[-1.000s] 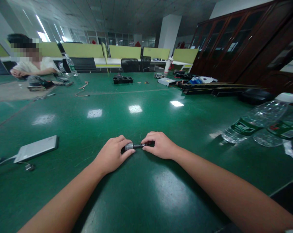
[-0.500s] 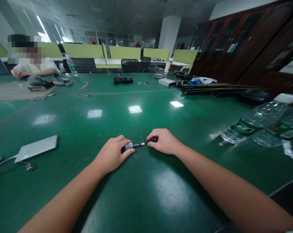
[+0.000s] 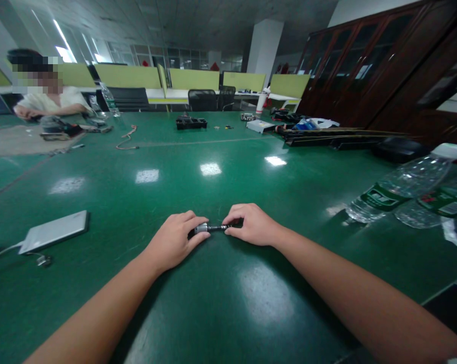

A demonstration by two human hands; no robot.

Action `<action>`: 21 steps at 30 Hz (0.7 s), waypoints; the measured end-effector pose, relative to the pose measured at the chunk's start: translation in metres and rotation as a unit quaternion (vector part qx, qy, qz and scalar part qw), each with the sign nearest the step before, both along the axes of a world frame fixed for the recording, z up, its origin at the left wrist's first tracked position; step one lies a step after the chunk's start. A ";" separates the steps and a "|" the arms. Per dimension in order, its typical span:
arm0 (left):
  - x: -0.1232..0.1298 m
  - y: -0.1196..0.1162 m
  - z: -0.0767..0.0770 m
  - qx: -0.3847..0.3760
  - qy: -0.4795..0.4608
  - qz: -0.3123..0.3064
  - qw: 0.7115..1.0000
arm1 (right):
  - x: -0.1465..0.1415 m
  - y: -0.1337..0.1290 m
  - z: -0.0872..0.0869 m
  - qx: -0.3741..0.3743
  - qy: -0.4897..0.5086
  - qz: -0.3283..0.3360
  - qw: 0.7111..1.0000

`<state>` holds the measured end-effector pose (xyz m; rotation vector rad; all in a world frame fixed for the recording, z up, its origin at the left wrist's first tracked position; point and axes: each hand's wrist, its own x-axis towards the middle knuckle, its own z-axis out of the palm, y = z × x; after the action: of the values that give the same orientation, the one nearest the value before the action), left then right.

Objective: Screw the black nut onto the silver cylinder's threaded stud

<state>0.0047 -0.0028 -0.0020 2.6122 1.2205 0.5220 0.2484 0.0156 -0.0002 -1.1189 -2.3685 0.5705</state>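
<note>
Low over the green table (image 3: 198, 187), my left hand (image 3: 177, 237) grips a silver and black cylinder (image 3: 201, 228) between thumb and fingers. A thin dark shaft (image 3: 215, 228) with a shiny tip points right from the cylinder. My right hand (image 3: 251, 225) pinches a small dark ridged piece (image 3: 234, 223) at the shaft's right end. The piece and the shaft are in line and appear to touch; the right fingers partly hide the joint.
On the left lies a silver power bank (image 3: 56, 232) with a white cable. Water bottles (image 3: 391, 192) stand at the right. Farther back are a black tray (image 3: 191, 123), a cord (image 3: 128, 139), black strips (image 3: 319, 137) and a seated person (image 3: 52, 103).
My right hand has moved slightly left with the small dark piece, closing the gap to the shaft's tip. My left hand has stayed almost in place around the cylinder.
</note>
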 end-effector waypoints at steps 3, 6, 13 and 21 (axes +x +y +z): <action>0.002 0.000 0.000 0.003 0.013 0.001 1.000 | -0.006 -0.003 -0.003 0.011 0.010 0.008 1.000; 0.004 -0.002 0.001 0.007 0.028 -0.008 1.000 | -0.014 -0.005 -0.007 0.018 0.027 0.008 0.999; 0.006 -0.005 0.002 -0.007 0.030 -0.022 0.999 | -0.024 -0.006 -0.013 0.041 0.050 0.015 0.998; 0.006 -0.003 0.002 -0.004 0.019 -0.019 1.000 | -0.023 -0.006 -0.014 0.045 0.053 0.026 0.997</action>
<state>0.0106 -0.0060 0.0001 2.6447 1.1791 0.4603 0.2259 0.0100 -0.0139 -0.9658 -2.3141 0.5211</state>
